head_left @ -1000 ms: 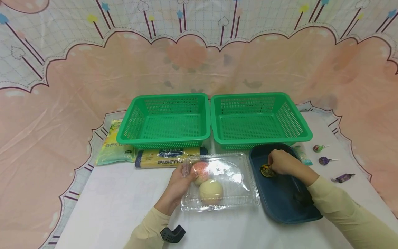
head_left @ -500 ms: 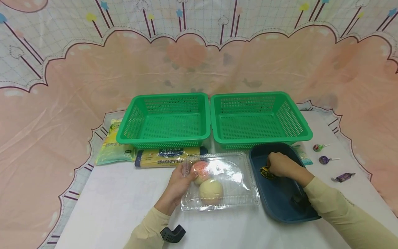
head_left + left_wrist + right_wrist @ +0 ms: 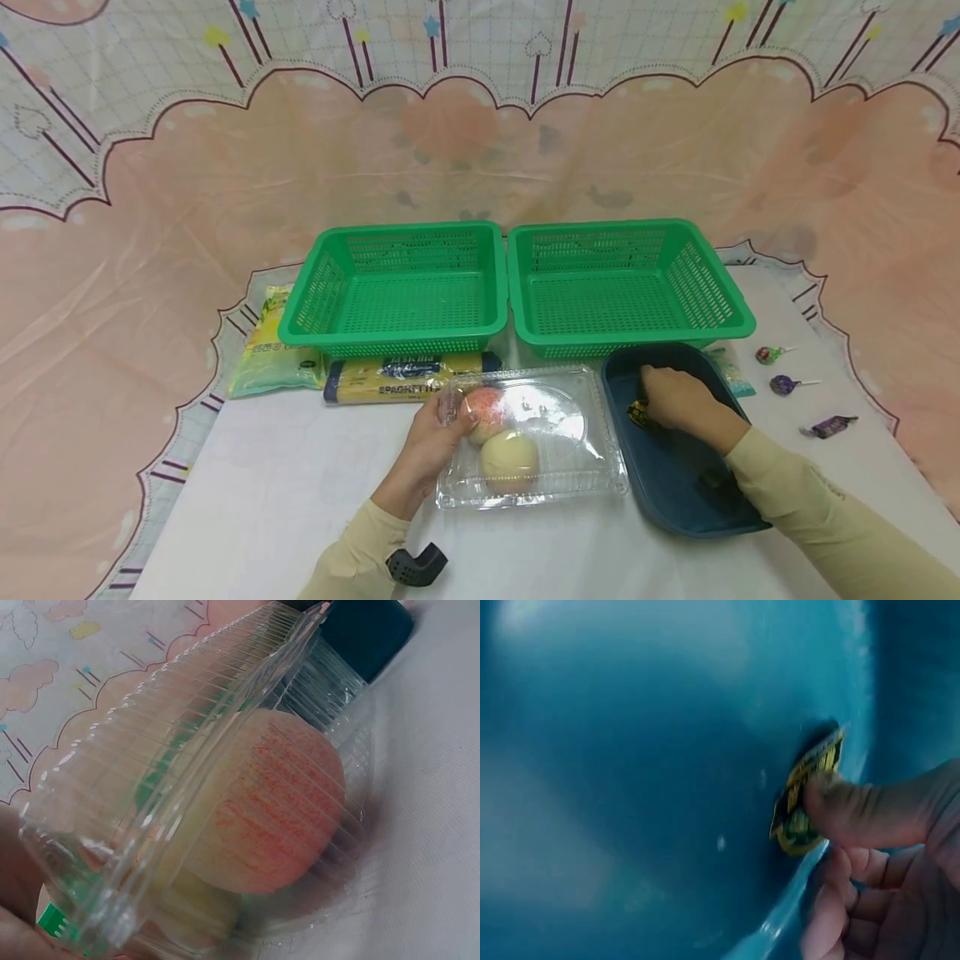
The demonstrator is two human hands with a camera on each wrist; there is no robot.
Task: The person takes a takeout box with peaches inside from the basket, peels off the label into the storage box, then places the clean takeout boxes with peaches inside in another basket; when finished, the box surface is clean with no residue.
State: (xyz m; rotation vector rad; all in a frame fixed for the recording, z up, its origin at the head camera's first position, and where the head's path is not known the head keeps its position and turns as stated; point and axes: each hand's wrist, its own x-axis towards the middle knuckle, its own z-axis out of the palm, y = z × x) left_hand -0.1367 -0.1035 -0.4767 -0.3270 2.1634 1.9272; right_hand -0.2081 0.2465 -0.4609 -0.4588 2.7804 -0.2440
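My left hand (image 3: 429,446) grips the left edge of a clear plastic clamshell box (image 3: 566,467) with the thumb over its lid. Inside lie a reddish peach (image 3: 483,412) and a paler yellow peach (image 3: 510,461); in the left wrist view the red peach (image 3: 277,802) shows large through the ribbed wall. My right hand (image 3: 678,402) is down in the dark blue basin (image 3: 678,492). Between thumb and fingers it pinches a small candy in a black and yellow wrapper (image 3: 810,791), close against the basin's wall.
Two green baskets (image 3: 393,343) (image 3: 633,342) stand side by side behind. A spaghetti pack (image 3: 408,389) and a yellow-green bag (image 3: 281,358) lie at left. On the right are two lollipops (image 3: 768,356) (image 3: 783,385), a purple wrapped candy (image 3: 830,427) and a small teal packet (image 3: 731,372).
My right hand has shifted slightly left in the basin, and the candy in its fingers has turned more edge-on. My left hand and the clamshell box stay in place.
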